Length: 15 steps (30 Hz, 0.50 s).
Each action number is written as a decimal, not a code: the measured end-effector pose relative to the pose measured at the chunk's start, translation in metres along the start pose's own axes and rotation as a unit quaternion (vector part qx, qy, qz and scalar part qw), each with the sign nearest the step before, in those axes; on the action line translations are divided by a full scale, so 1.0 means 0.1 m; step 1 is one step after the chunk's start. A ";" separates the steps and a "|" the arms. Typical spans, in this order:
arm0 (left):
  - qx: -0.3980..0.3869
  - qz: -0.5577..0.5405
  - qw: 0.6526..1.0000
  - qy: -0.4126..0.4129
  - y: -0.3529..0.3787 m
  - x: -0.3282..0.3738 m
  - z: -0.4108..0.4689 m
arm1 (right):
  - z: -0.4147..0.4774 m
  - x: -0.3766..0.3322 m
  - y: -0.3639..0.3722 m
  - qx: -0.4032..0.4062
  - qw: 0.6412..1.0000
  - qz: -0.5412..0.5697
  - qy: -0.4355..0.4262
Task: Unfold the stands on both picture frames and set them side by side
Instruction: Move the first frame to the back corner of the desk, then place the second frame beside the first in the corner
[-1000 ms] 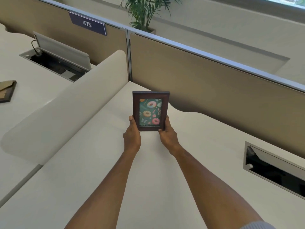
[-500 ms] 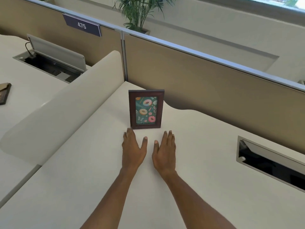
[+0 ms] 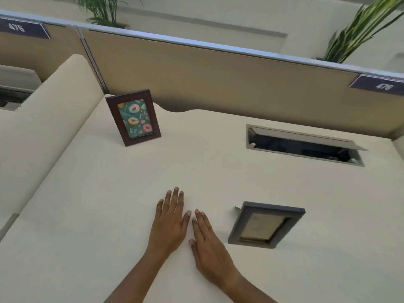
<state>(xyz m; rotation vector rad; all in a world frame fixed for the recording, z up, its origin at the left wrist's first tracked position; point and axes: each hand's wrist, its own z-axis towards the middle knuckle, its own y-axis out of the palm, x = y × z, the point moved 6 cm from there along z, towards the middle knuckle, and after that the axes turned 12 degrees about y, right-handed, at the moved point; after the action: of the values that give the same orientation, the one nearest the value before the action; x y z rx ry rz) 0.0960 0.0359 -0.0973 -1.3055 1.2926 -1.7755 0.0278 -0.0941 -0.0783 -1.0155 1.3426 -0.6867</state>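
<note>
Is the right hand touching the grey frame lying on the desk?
Apart. The head view shows bare desk between the right hand and the grey frame.

Left hand (image 3: pixel 169 226) flat, palm down, fingers together pointing 12 o'clock; right hand (image 3: pixel 208 244) flat at its 4 o'clock, fingers toward 11; both empty, fingertips nearly touching

Two frames (image 3: pixel 133 117) (image 3: pixel 265 225), flat empty hands (image 3: pixel 170 224) (image 3: pixel 209 243)

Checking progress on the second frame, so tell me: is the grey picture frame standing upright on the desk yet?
No: the grey frame lies flat on the desk, right of both empty hands, while the brown frame stands.
</note>
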 end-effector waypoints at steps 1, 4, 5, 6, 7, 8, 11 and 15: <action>-0.007 -0.006 1.000 0.011 0.06 0.14 -0.03 | -0.20 0.08 -0.10 0.015 1.000 -0.015 -0.009; -0.007 -0.028 0.999 0.030 0.19 0.43 -0.09 | -0.63 0.28 -0.31 0.035 0.999 -0.033 -0.019; -0.002 -0.044 0.999 0.032 0.22 0.55 -0.10 | -0.76 0.38 -0.39 0.046 0.999 -0.022 -0.007; 0.004 -0.066 0.997 0.029 0.24 0.65 -0.12 | -0.87 0.50 -0.48 0.062 0.998 -0.002 0.016; 0.011 -0.089 0.996 0.024 0.26 0.74 -0.13 | -0.96 0.62 -0.56 0.080 0.995 0.025 0.047; 0.014 -0.108 0.994 0.022 0.28 0.86 -0.14 | -1.06 0.76 -0.66 0.106 0.990 0.051 0.079; 0.020 -0.144 0.989 0.018 0.33 1.12 -0.17 | -1.24 1.18 -0.92 0.174 0.957 0.144 0.180; 0.024 -0.219 0.975 -0.027 0.38 1.40 -0.21 | -1.36 1.76 -1.21 0.256 0.886 0.231 0.311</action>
<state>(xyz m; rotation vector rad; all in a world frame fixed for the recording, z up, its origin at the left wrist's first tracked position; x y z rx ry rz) 0.0239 -0.0904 -0.0817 -1.6971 0.9748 -2.0287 -0.0626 -0.3279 -0.0413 -0.0140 1.7391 -0.9684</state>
